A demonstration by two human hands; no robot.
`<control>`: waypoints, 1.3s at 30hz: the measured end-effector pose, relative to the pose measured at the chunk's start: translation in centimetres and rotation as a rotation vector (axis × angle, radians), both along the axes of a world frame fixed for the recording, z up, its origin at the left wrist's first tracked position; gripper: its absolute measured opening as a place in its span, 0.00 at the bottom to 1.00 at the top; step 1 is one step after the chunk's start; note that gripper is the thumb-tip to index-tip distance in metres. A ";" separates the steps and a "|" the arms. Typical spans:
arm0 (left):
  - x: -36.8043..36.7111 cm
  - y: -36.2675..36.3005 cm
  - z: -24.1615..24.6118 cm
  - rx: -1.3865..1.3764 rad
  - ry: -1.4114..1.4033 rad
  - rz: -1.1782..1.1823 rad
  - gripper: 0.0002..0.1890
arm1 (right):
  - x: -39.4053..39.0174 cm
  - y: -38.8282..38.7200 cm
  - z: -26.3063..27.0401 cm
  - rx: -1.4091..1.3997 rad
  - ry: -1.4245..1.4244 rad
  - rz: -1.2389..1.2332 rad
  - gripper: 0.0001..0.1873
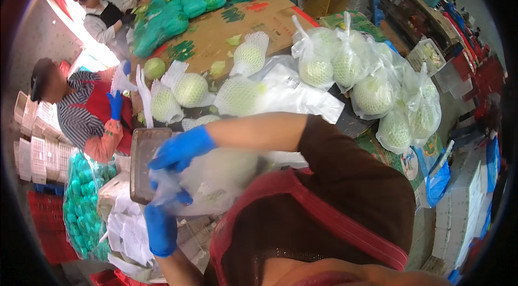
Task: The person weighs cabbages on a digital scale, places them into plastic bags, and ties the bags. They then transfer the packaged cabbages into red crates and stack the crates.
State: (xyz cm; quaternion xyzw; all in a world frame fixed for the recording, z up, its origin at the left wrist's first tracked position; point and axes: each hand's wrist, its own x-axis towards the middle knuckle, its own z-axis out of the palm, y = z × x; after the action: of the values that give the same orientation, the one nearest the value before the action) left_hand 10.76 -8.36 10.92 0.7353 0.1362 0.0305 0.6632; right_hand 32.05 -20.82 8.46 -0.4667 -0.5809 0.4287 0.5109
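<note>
Both my hands wear blue gloves and meet at the bunched neck of a clear plastic bag (pixel 214 180) hanging before my chest. Inside the blurred bag is a pale green round vegetable, seemingly a cabbage, in foam netting. My left hand (pixel 164 221) grips the bag's neck from below. Above it, my right hand (pixel 182 150) closes on the same gathered plastic. Just beyond my fingers is a grey rectangular tray (pixel 139 164). Netted cabbages (pixel 192 89) lie on the table nearby, beside a stack of flat plastic bags (pixel 291 95).
Tied bags of cabbages (pixel 372 91) crowd the table's right side. A bare cabbage (pixel 154 68) and green mesh sacks (pixel 162 27) lie farther off. A co-worker in a red apron (pixel 101 100) stands at the left; others work beyond. White foam nets (pixel 131 221) are heaped at lower left.
</note>
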 end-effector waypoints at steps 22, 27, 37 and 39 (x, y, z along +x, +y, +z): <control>0.5 -0.6 -2.9 0.113 -0.041 0.160 0.18 | -3.9 -4.8 -4.9 -0.035 0.678 -0.171 0.22; -1.0 3.0 -6.2 0.205 -0.040 0.427 0.08 | -3.3 -3.5 -5.2 -0.325 0.114 -0.404 0.21; -3.8 0.0 -16.8 0.202 -0.277 0.179 0.41 | -4.3 -10.7 -10.8 -0.015 0.216 -0.422 0.16; -1.0 -2.8 -17.9 0.496 -0.221 -0.014 0.44 | -4.4 -9.1 -9.4 0.183 0.027 -0.340 0.15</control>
State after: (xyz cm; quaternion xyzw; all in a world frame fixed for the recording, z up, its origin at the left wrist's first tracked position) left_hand 9.78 -11.16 -6.99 0.8684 0.0466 0.1384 0.4739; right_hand 27.62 -29.94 -0.98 -0.5039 -0.5232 0.2877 0.6241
